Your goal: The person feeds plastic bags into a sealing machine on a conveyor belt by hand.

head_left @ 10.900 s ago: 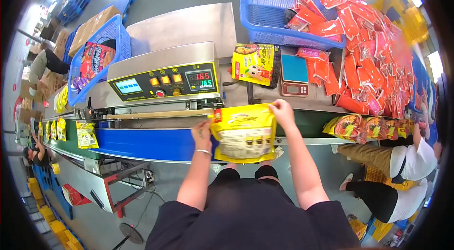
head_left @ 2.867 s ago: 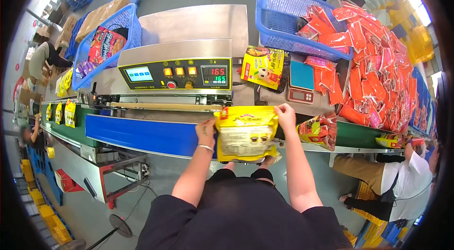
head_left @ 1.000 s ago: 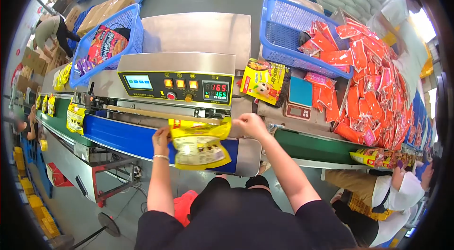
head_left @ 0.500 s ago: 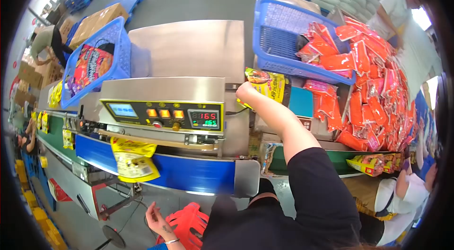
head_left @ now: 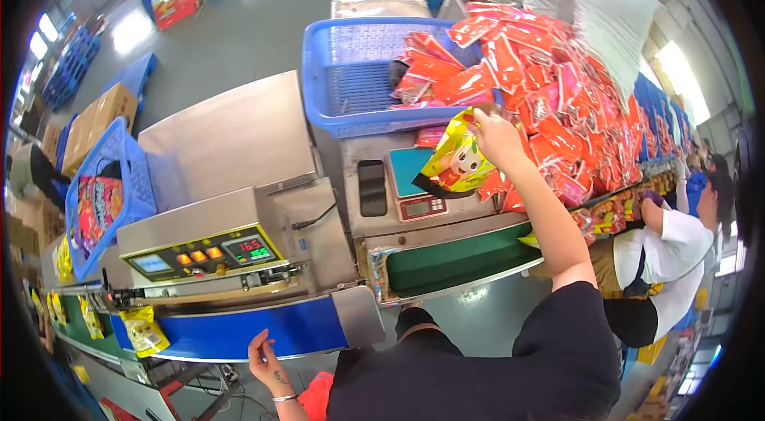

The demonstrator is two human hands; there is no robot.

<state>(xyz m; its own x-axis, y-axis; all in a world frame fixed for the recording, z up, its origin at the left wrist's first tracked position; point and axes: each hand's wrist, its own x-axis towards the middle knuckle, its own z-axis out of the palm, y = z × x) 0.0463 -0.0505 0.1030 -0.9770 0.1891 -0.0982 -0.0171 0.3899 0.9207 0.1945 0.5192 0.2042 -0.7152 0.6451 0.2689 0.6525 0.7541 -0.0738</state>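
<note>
- Yellow and black plastic makes up the pouch (head_left: 460,162), tilted beside the right edge of the scale (head_left: 422,208); whether the two touch cannot be told.
- Pinched narrowly, the right hand (head_left: 498,138) grips the pouch by its upper edge. It has just been lifted from the counter (head_left: 327,231), so this hand is now occupied and the phone (head_left: 372,188), smooth and dark, lies uncovered left of the scale.
- Loosely curled, with fingers slightly apart, the left hand (head_left: 267,359) shows nothing in its grip, near the close edge of the blue belt (head_left: 255,329).
- Another yellow bag (head_left: 145,332), crinkled and glossy, has travelled to the left end of that belt, away from both hands.
- Brushed metal covers the boxy machine (head_left: 191,218) on the left; its lit panel slopes toward the near side.
- On the right, the green belt (head_left: 462,262) looks flat and matte.
- Farther off, shiny red packets (head_left: 558,130) form a slippery-looking heap beside a latticed blue basket (head_left: 343,102), its plastic rim rounded at the corners.
</note>
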